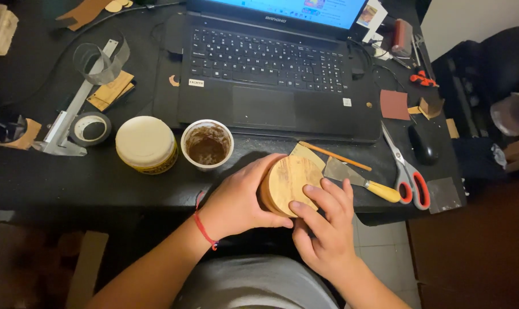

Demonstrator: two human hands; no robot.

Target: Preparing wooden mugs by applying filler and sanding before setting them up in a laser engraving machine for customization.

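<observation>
A round wooden piece (288, 180), like a short cylinder with a pale grained face, sits at the front edge of the black desk (53, 177). My left hand (239, 197) wraps around its left side; a red string circles that wrist. My right hand (325, 229) presses its fingers flat on the lower right of the wooden face. A small open cup of brown paste (207, 145) stands just behind my left hand.
A cream-lidded jar (146, 143) stands left of the cup. A yellow-handled putty knife (359, 180), a thin wooden stick (335, 155) and red-handled scissors (407, 171) lie to the right. Behind are an open laptop (271, 68), a black mouse (424, 144), tape rolls (90, 128) and cardboard scraps.
</observation>
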